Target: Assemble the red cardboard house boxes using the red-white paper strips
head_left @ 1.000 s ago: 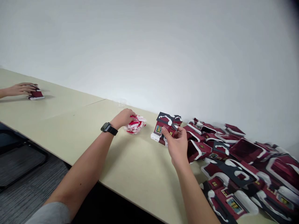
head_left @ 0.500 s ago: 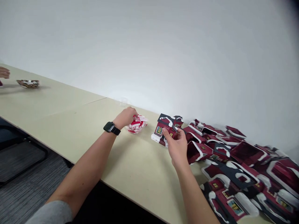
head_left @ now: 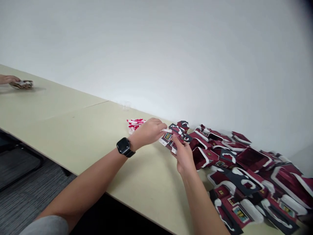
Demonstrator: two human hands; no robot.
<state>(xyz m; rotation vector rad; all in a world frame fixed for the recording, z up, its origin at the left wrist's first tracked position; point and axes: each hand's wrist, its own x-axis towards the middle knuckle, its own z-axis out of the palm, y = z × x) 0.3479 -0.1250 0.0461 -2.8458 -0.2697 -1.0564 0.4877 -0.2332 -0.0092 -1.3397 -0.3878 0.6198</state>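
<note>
My right hand (head_left: 184,153) grips a small dark-red paper house box (head_left: 168,137) with a dark roof, white snow-like edging and printed yellow windows. The box is tilted above the table. My left hand (head_left: 153,130), with a black watch on its wrist, is closed at the box's left side. From its fingertips a small white strip (head_left: 167,130) sticks out against the box; its kind is not clear. Behind my left hand, partly hidden by it, sits a heap of red-and-white wrapped pieces (head_left: 135,124).
Many similar dark-red house boxes (head_left: 256,159) are piled along the right side of the table (head_left: 80,143). A clear plastic item (head_left: 126,106) lies near the wall. At far left another person's hand (head_left: 9,79) touches a bowl of brownish pieces (head_left: 24,85).
My left hand has moved right from the red-and-white heap to the house box, with a white strip in its fingers. The box has tipped back. The other person's hand has reached the bowl.
</note>
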